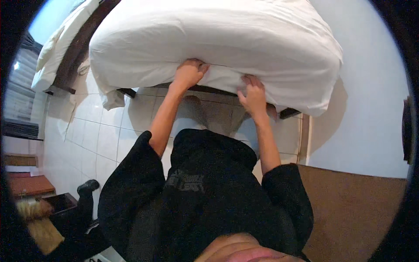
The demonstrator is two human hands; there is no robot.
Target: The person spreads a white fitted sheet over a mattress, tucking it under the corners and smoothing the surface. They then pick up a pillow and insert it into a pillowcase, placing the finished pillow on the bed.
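Observation:
A bed with a white sheet and duvet fills the upper middle of the head view. My left hand grips the sheet's lower edge at the foot of the bed, fingers curled under the fabric. My right hand presses on the same edge a little to the right, fingers tucked into the fold above the dark bed frame. Both forearms are bare and reach up from black sleeves.
A second white bed with a dark frame stands at the upper left. White tiled floor lies between them. A white wall is at the right, a brown surface at the lower right, dark furniture at the lower left.

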